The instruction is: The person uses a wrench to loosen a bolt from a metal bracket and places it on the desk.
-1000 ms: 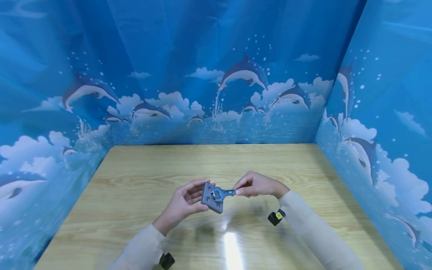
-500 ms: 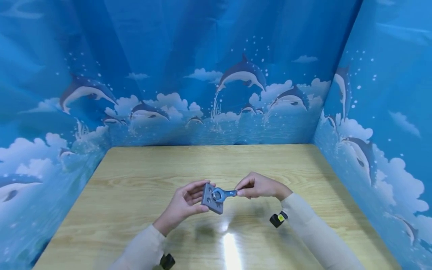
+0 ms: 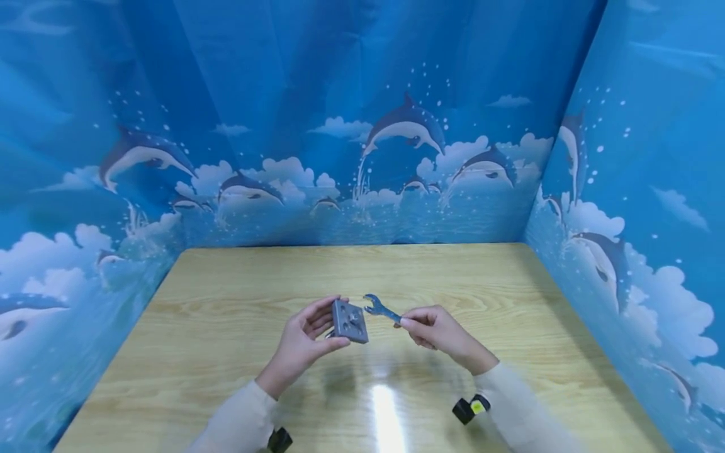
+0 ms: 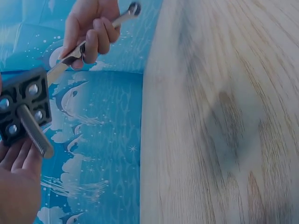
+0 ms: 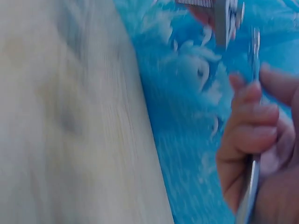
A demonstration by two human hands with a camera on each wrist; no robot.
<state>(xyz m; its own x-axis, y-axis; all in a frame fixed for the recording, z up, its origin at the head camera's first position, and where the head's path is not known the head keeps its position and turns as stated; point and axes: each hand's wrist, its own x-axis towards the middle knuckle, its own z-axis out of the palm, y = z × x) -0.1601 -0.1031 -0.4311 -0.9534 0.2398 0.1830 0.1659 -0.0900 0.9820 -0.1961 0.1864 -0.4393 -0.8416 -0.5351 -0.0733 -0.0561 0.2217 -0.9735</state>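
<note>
My left hand (image 3: 303, 343) grips a square grey plate (image 3: 358, 333) by its edges, thumb in front and fingers behind. A bolt (image 3: 354, 319) passes through the plate's middle. In the left wrist view its threaded shank (image 4: 35, 130) sticks out of the back, with several round holes around it. My right hand (image 3: 436, 330) holds a metal combination wrench (image 3: 384, 309), its open end towards the plate and apart from the bolt. The wrench's ring end (image 4: 134, 8) shows beyond the right hand's fingers in the left wrist view.
Both hands are above a wood-grain table (image 3: 255, 277). Blue dolphin-print curtains (image 3: 340, 63) enclose the back and sides. A small black device (image 3: 464, 410) sits at the right wrist and another black device (image 3: 279, 439) at the left.
The wrench has come off the bolt head and now tilts up beside the plate. My right hand has turned and moved slightly down. The plate has shifted a little left and up.
</note>
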